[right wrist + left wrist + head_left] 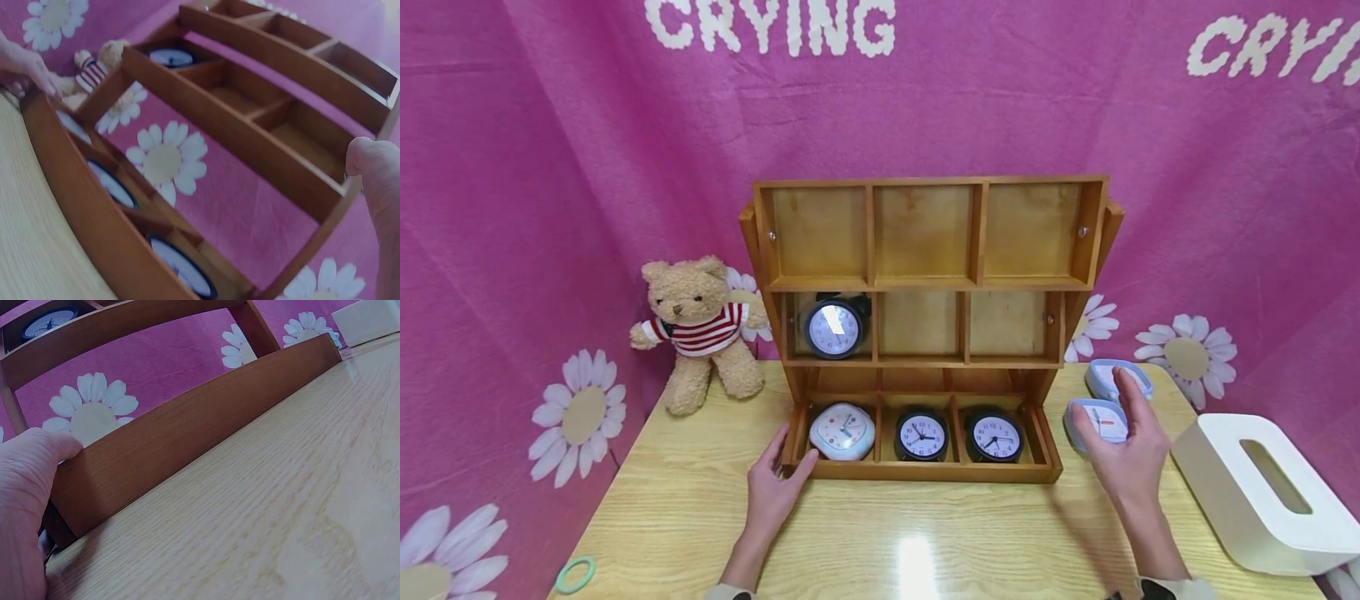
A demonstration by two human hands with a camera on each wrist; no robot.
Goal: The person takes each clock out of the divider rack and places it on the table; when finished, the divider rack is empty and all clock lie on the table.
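A three-tier wooden shelf (925,472) stands on the table. My left hand (775,492) grips its lower left corner, thumb over the front board and fingers at the side. In the bottom tier sit a pale blue rounded clock (842,432) at left and two black round clocks, one in the middle (922,437) and one at right (995,438). Another black clock (834,328) sits in the middle tier's left compartment. My right hand (1127,462) holds nothing, thumb and fingers apart, in front of two light blue clocks, the nearer (1105,422) partly covered by it.
A teddy bear (700,333) in a striped shirt sits left of the shelf. A white tissue box (1240,492) stands at the right table edge. A green ring (560,577) lies at the front left. A pink flowered cloth (925,108) hangs behind.
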